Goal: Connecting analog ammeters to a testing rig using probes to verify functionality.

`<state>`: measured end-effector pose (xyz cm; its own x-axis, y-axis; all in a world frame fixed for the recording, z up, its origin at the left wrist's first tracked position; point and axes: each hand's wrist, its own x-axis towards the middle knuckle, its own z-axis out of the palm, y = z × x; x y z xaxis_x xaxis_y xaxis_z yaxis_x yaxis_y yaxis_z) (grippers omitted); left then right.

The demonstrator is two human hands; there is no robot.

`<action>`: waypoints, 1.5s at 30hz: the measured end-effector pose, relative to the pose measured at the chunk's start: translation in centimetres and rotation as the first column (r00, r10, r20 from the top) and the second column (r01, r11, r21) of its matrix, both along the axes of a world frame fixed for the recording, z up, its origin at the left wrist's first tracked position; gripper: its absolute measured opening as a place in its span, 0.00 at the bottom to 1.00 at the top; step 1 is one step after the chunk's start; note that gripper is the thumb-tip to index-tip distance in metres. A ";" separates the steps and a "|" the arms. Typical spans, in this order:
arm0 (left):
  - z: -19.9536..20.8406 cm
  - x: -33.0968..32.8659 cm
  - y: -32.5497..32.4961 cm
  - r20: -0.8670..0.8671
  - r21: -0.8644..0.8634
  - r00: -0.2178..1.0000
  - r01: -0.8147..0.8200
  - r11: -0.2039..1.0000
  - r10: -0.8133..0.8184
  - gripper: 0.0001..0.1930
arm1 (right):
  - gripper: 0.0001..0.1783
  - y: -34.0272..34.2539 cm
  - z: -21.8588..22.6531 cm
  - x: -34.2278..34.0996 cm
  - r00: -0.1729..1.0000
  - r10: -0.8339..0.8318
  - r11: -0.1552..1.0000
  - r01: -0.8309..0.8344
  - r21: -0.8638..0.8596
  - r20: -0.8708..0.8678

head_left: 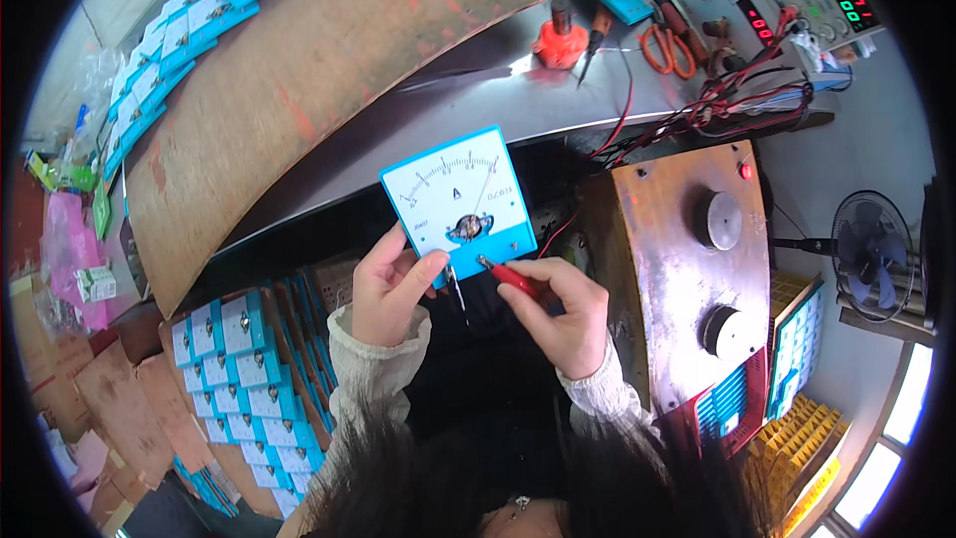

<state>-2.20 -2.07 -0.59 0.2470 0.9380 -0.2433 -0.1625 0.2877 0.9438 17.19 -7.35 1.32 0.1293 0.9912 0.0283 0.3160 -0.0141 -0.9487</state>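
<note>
A square panel ammeter with a blue frame and white dial is held up in front of me. Its needle lies toward the right end of the scale, and the coil shows through a cutout in the dial. My left hand grips its lower left corner, thumb in front. Just below that thumb hangs a dark lead or clip with a shiny metal part; how it is held cannot be made out. My right hand pinches a red test clip, whose metal tip meets the meter's lower blue edge.
A metal-faced wooden box with two round knobs stands at right, near a fan. Behind lie a wooden board, an orange bottle, scissors, tangled leads and a power supply. Stacked meters sit at left.
</note>
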 end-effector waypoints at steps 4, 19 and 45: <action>0.3 1.0 0.4 0.018 0.005 0.997 0.069 0.998 -0.069 0.26 | 0.10 -0.4 0.4 0.4 0.993 -0.045 0.998 0.050 -0.046 0.111; 0.7 -2.8 -5.2 -0.110 0.266 0.788 -0.564 0.782 0.606 0.17 | 0.11 -0.3 -2.0 -6.8 0.977 0.197 0.977 -0.203 0.068 0.083; -2.8 -33.2 -28.0 -0.606 0.103 -0.691 -0.559 0.823 -0.394 0.06 | 0.10 6.5 -13.8 5.0 0.820 0.312 0.928 -0.371 0.030 0.480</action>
<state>-35.44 -30.02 -3.36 -0.8067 0.5745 0.1389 0.3839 0.6880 -0.6159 22.20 -0.87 -12.51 -0.2740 0.9546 0.1169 0.6784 0.2780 -0.6801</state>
